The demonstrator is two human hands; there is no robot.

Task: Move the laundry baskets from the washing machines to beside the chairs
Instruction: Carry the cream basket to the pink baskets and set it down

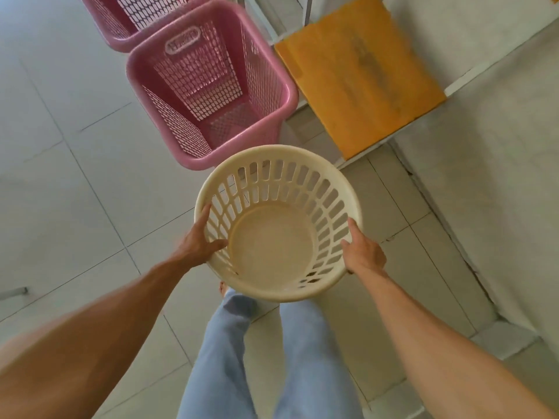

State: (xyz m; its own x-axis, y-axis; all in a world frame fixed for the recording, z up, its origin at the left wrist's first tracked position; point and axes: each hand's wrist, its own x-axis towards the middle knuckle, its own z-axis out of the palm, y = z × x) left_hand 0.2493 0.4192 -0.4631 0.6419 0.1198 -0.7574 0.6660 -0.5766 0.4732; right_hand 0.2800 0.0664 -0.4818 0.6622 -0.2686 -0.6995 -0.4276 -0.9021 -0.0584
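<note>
I hold a round cream laundry basket with slotted walls in front of me, above the floor; it is empty. My left hand grips its left rim, thumb inside. On the right rim sits my right hand, fingers wrapped over the edge. Just beyond it a pink rectangular mesh basket stands on the floor, empty. A second pink basket stands behind that one, cut off by the top edge.
An orange seat on a white frame is to the right of the pink baskets. A grey wall or ledge runs along the right. Pale floor tiles spread out to the left. My legs in light blue jeans are below the basket.
</note>
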